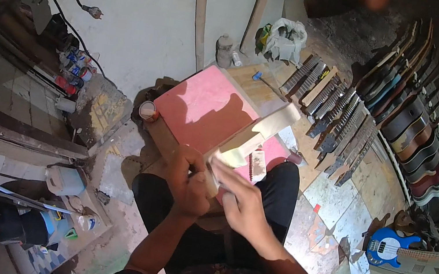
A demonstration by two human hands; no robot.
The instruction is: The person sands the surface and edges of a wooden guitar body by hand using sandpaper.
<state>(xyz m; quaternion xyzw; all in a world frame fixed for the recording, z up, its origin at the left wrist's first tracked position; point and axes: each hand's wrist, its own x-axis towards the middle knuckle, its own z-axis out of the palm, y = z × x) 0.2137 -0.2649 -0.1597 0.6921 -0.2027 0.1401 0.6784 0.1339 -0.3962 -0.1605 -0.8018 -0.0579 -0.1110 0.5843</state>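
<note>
In front of my lap, my left hand (pixel 189 185) is closed around a small pale wooden piece (pixel 213 184). My right hand (pixel 242 199) lies against the same piece from the other side, its fingers pressed together and slightly blurred. Whatever may be under those fingers is hidden. Just beyond both hands, a pink board (pixel 202 102) rests at a slant, partly in shadow. A pale wooden block (pixel 276 119) stands along its right edge. Near my right knee sits a small block with a brown-stained face (pixel 257 166).
A small round can (pixel 148 110) stands left of the board. Guitar necks (pixel 333 107) lie in rows at the right, with guitar bodies (pixel 414 130) lined up behind them. A blue bass guitar (pixel 386 248) is at far right. A black bucket (pixel 19 222) sits at lower left.
</note>
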